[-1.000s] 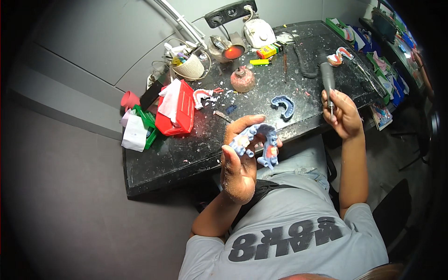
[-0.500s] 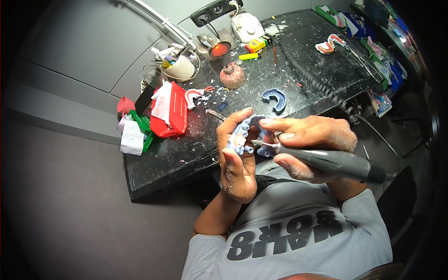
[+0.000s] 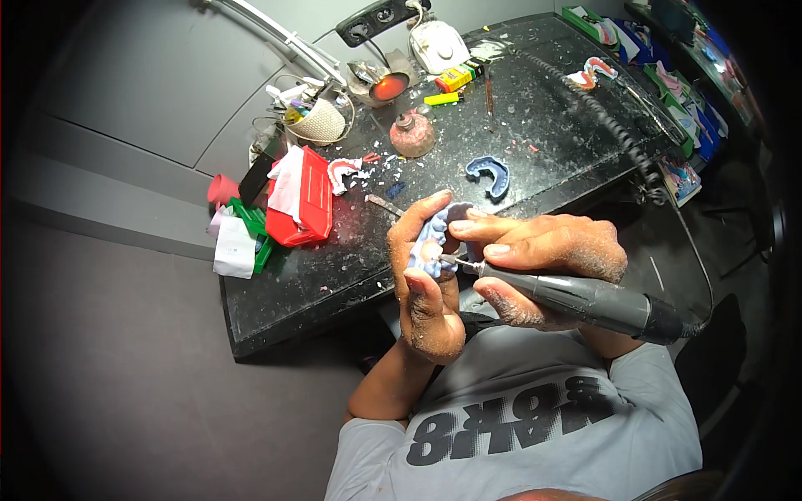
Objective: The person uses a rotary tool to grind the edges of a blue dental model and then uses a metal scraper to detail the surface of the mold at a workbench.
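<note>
My left hand grips a light-blue dental model between thumb and fingers, over the near edge of the bench. A pale, tooth-coloured patch shows on the model's side by my thumb. My right hand is wrapped around a dark-grey rotary handpiece, its thin bur pointing left and meeting the model close to that patch. Fingertips of the right hand rest near the model's far side and partly hide it. Pale dust coats both hands.
Dark-blue arch piece lies beyond my hands on the dusty black bench. Leftward are a red box, a red-and-white dental arch and a tool cup. A pink jar stands farther back. The handpiece's coiled cable crosses the right side.
My right hand and the handpiece have shifted slightly left, and the bur has come to the model's pale patch. The model has turned a little in my left hand.
</note>
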